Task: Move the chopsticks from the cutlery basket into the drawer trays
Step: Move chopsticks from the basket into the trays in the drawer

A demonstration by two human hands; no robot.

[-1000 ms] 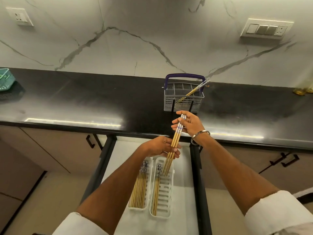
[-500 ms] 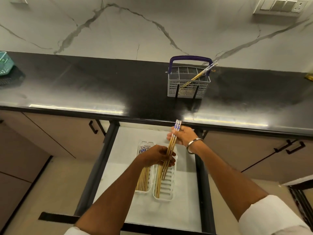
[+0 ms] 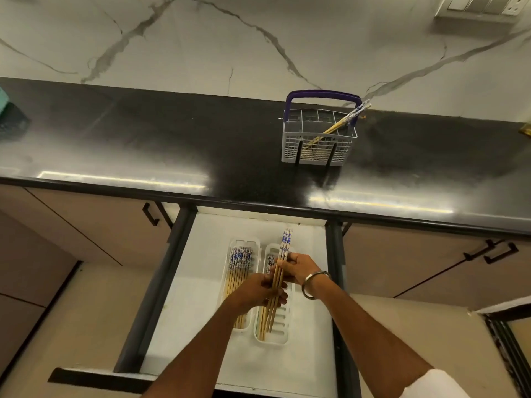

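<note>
Both hands hold a small bundle of wooden chopsticks (image 3: 283, 254) with blue-and-white tops, low over the right white tray (image 3: 284, 323) in the open drawer. My left hand (image 3: 263, 291) grips the bundle's middle; my right hand (image 3: 301, 268) grips it just above. The left tray (image 3: 244, 244) holds several chopsticks lying side by side. The right tray has a few under the bundle. On the black counter stands the grey cutlery basket (image 3: 317, 152) with a purple handle, and a couple of chopsticks (image 3: 349, 117) lean out of its right corner.
The white-lined drawer (image 3: 207, 282) is pulled out between dark rails below the counter edge (image 3: 258, 208). Closed cabinet doors with black handles (image 3: 150, 215) flank it. A teal object (image 3: 5, 97) sits at the far left of the counter. A marble wall rises behind.
Both hands have carried the bundle down from counter-edge height into the drawer, close over the right tray. The view has tilted downward. The basket has not moved.
</note>
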